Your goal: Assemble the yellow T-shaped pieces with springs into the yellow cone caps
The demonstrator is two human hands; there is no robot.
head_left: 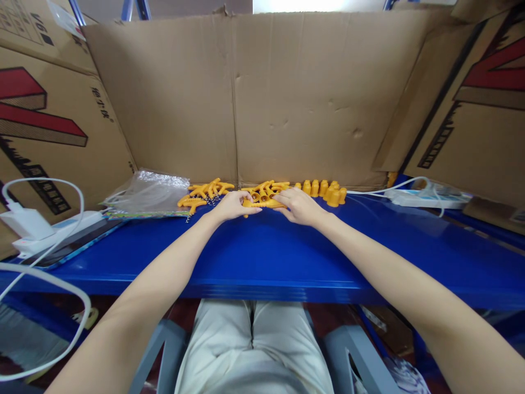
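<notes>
Both hands meet over the blue shelf, near its back. My left hand (pixel 237 206) pinches the left end of an orange piece (pixel 266 203), and my right hand (pixel 298 206) has its fingers closed on the right end. Just behind the held piece lie small orange cups and branched orange parts (pixel 273 186), partly hidden by my fingers. More branched orange parts with small chains (pixel 211 189) lie left of my left hand. Orange thimble-shaped caps (pixel 333 192) stand upright in a group to the right of my right hand.
Clear plastic bags (pixel 151 191) lie at the left back. A phone (pixel 69 246) and a white power strip (pixel 61 232) with cables sit farther left; another strip (pixel 426 198) is at right. Cardboard (pixel 311 98) walls the back and sides. The blue shelf's front edge (pixel 262 290) is above my lap.
</notes>
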